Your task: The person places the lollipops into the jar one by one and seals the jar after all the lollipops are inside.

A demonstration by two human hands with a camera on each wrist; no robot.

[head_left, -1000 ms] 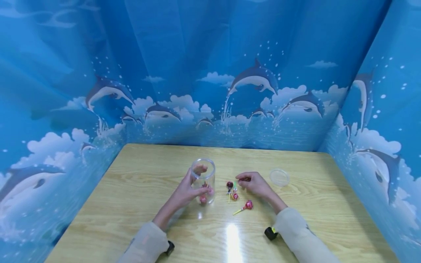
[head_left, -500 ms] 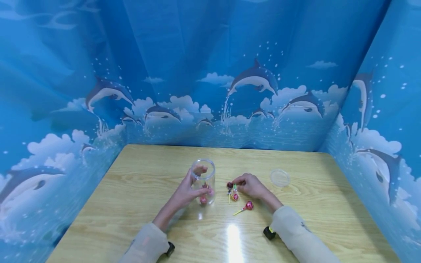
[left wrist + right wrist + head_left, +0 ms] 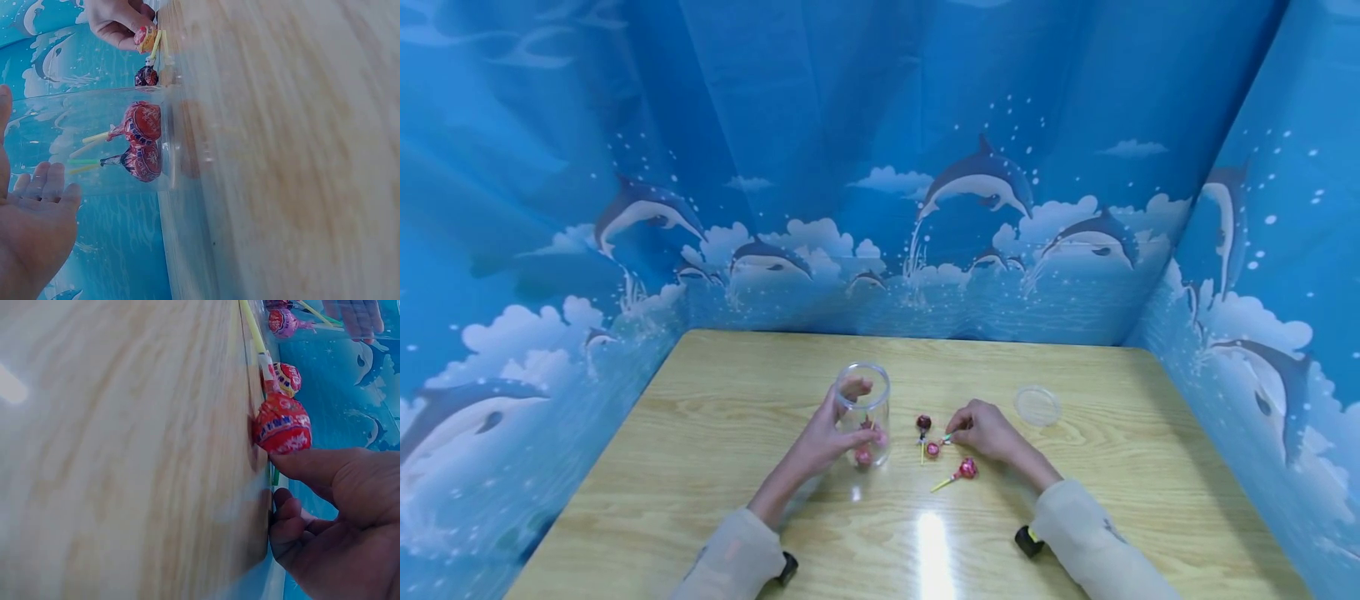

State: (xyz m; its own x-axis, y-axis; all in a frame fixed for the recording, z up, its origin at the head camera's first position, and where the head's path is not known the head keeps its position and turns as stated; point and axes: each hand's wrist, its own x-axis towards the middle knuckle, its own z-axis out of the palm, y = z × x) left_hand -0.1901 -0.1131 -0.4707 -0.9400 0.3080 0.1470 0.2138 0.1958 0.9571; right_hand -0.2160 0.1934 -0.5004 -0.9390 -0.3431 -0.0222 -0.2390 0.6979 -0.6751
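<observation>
My left hand (image 3: 814, 446) grips an upright clear jar (image 3: 881, 410), thumb on the near side and fingers around the back. Inside the jar, low down, sit several wrapped lollipops, among them a red lollipop (image 3: 143, 123) seen in the left wrist view. To the right, my right hand (image 3: 987, 431) pinches the green stick of a red-and-yellow lollipop (image 3: 932, 450), whose head lies at the table. A dark-wrapped lollipop (image 3: 923, 422) lies just left of it. Closer to me rests a red lollipop (image 3: 967, 468) with a yellow stick, near the right hand and untouched in the head view.
A round clear lid (image 3: 1037, 405) lies flat on the wooden table (image 3: 760, 367), beyond the right hand. Blue dolphin-printed curtains (image 3: 850, 167) stand along the table's back and sides. Each wrist carries a black camera (image 3: 1028, 542).
My right hand has come down to the lollipop's green stick, taken hold of it and drawn back right, turning the stick sideways. The left hand and jar have stayed put.
</observation>
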